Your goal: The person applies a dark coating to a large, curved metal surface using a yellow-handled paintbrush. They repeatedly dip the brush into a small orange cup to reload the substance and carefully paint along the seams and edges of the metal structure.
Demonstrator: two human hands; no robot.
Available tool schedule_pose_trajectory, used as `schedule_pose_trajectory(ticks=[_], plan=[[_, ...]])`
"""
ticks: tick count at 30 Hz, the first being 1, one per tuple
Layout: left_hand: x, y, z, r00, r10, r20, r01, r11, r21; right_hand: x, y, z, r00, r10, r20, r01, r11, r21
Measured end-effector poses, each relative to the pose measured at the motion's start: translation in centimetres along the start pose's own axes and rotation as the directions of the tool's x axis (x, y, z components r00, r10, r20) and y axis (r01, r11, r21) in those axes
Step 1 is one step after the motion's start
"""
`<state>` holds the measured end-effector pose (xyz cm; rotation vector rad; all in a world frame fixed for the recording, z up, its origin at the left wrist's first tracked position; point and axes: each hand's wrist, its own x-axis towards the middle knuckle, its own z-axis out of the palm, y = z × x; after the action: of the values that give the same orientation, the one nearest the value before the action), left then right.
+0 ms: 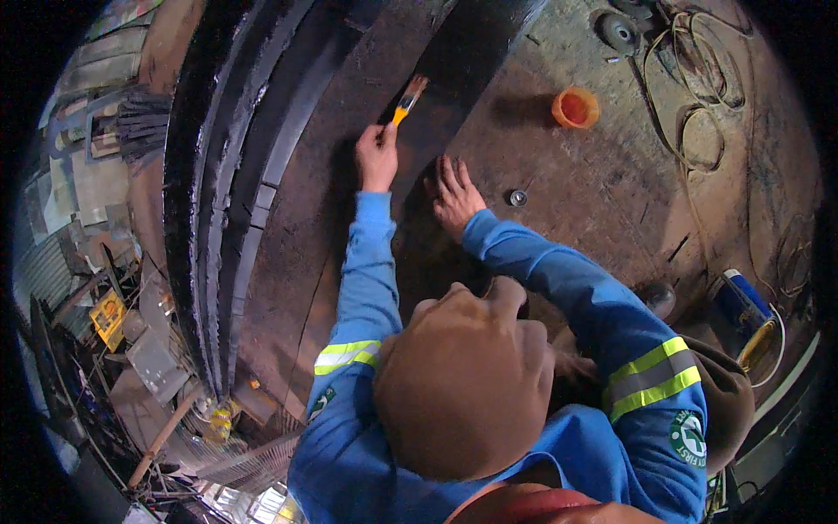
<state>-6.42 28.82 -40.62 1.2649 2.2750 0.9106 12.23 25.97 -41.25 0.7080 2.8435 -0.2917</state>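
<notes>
My left hand (377,159) is closed around the yellow handle of a paintbrush (405,103). Its bristles point away from me and lie over a long black metal strip (476,57); whether they touch it, I cannot tell. Beside the near end of this strip, my right hand (456,196) lies flat with its fingers spread, holding nothing. Past it to the right stands an orange cup (575,108) with reddish-orange inside. A small round metal piece (518,198) sits on the brown surface close to my right hand.
Several long, curved black metal beams (271,166) run along my left. At the far right lie a coiled cable (698,157) and a grey round disc (619,33). A blue can (740,301) with a white handle is at the right. Scrap and a yellow panel (107,319) clutter the left.
</notes>
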Motion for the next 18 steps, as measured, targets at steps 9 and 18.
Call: schedule_pose_trajectory(ticks=[9,18], plan=[[-1.7,-0.9,-2.4,0.992,-0.124,-0.011,0.121,0.981,-0.154,-0.1,-0.1,-0.1,0.999,0.011,0.042,-0.005,0.991,-0.13],[-4.8,-2.1,-3.6,0.993,-0.112,-0.034,0.111,0.993,-0.027,0.6,-0.4,0.6,0.999,0.036,0.017,-0.034,0.996,-0.087]])
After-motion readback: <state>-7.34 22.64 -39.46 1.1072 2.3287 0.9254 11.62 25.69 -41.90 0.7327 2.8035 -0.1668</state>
